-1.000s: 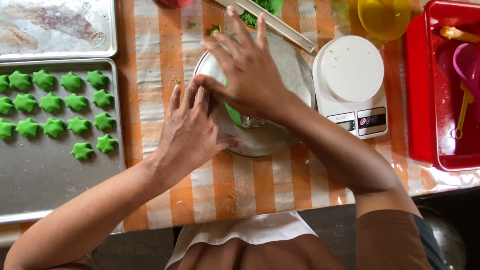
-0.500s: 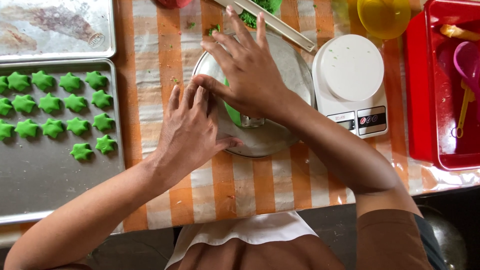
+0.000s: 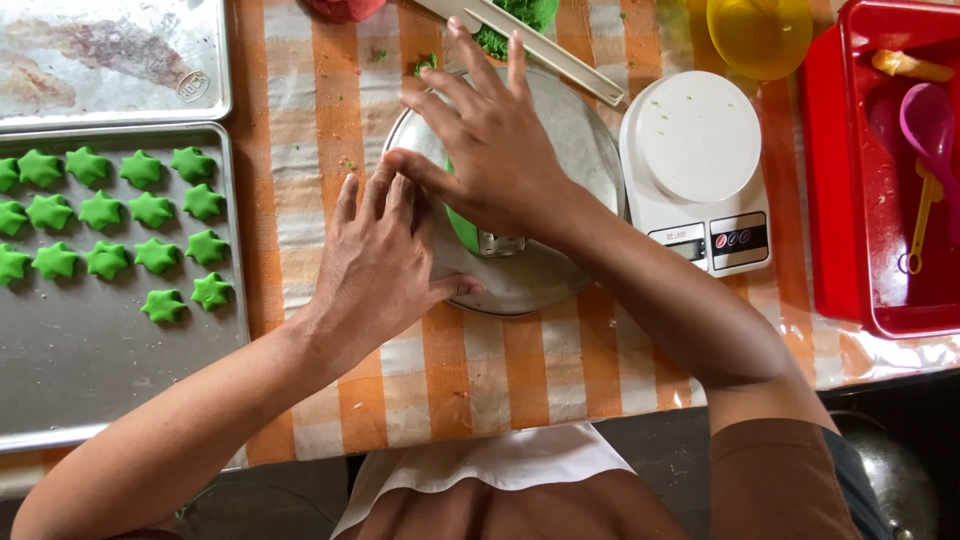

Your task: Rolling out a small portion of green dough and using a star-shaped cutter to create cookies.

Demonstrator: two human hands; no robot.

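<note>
Overhead view as I read it: my right hand (image 3: 495, 150), fingers spread, covers the green dough (image 3: 462, 228) on the round metal plate (image 3: 580, 130), my left hand (image 3: 385, 260) pinching at its edge, near the tray (image 3: 110, 370) of star cookies (image 3: 110, 220).

The round plate (image 3: 560, 280) looks like dull grey metal, smooth. The tray (image 3: 90, 370) is brushed metal, matt and lightly scuffed; the second tray (image 3: 110, 60) above it is smeared with pale residue. The stars (image 3: 105, 215) look like soft matt green dough. The scale (image 3: 700, 150) is smooth white plastic, slightly dusted. The bin (image 3: 840, 200) is glossy red plastic. The tablecloth (image 3: 320, 120) has a glossy plastic sheen
</note>
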